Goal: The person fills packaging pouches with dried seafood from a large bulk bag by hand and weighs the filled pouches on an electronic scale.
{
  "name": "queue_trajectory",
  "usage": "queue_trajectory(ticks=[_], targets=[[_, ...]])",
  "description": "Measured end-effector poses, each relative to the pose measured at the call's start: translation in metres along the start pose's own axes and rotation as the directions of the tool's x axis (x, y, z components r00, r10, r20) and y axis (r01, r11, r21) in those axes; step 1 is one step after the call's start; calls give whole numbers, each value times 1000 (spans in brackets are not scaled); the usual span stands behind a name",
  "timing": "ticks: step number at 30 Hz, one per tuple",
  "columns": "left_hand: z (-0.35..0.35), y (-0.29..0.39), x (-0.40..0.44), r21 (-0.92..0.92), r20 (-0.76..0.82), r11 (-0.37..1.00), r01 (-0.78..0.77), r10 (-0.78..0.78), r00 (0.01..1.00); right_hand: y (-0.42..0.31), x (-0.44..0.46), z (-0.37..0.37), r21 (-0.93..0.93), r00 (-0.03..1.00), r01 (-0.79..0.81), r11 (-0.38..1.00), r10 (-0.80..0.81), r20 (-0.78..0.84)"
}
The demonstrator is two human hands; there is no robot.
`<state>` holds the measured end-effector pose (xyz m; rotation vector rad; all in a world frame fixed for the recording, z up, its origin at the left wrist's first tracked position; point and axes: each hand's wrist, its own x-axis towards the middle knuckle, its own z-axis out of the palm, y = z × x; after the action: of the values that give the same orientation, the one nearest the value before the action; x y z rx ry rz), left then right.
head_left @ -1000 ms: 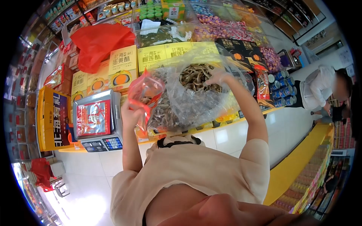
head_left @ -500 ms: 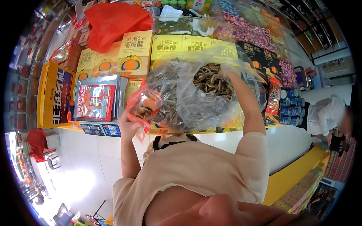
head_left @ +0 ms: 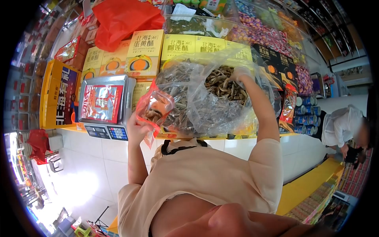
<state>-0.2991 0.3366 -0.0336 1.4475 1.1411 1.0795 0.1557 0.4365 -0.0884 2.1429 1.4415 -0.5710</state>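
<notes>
My left hand (head_left: pixel 138 129) grips a clear pouch with red edges (head_left: pixel 160 103) by its lower side; a few brown dried pieces lie inside it. My right hand (head_left: pixel 241 74) reaches into a large clear plastic bag (head_left: pixel 201 110) of brown dried pieces that look like small dried fish (head_left: pixel 222 83). Its fingers are among the pieces, partly hidden by the plastic, so their grip does not show. Left of that bag, a second clear bag (head_left: pixel 179 85) holds similar dried fish. On the scale (head_left: pixel 128 93) beside my left hand rests a red and silver packet (head_left: pixel 102 103).
Yellow pastry boxes (head_left: pixel 144 53) stand behind the bags, with black boxes (head_left: pixel 268 65) to the right. A red plastic bag (head_left: pixel 122 23) lies at the back left. Several stacked cans (head_left: pixel 307 114) are at the right, near a person in white (head_left: pixel 341 126).
The whole view has shifted slightly. My left hand still holds the pouch, and my right hand stays in the large bag at nearly the same spot.
</notes>
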Motion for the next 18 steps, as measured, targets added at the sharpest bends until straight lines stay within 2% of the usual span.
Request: queue_trajectory(ticks=[2,6,8,10,11,13,15,18], targets=[[1,-1,0,-79,-7,997,-26,26,1000,2,6,4,11,1000,19,1000,-19,-1],[-2,-3,-3,-85,7,996,-23,23,1000,15,31,25,54,995,42,998,-37,-95],[-5,-5,-5,-31,23,999,25,-24,999,18,29,27,92,989,54,994,-41,-143],[-5,-5,-5,-57,20,998,19,-18,1000,23,28,29,99,962,164,981,-137,-235],[-5,-4,-6,-83,19,996,16,-14,1000,28,29,30,100,962,162,982,-135,-235],[-11,-10,-7,-40,21,999,13,-12,1000,37,28,28,288,944,283,915,-211,-255],[-10,-9,-7,0,28,1000,8,-8,1000,44,17,26,278,928,310,909,-226,-295],[-3,1,-4,-59,9,998,23,-22,1000,56,3,28,295,909,344,892,-238,-342]])
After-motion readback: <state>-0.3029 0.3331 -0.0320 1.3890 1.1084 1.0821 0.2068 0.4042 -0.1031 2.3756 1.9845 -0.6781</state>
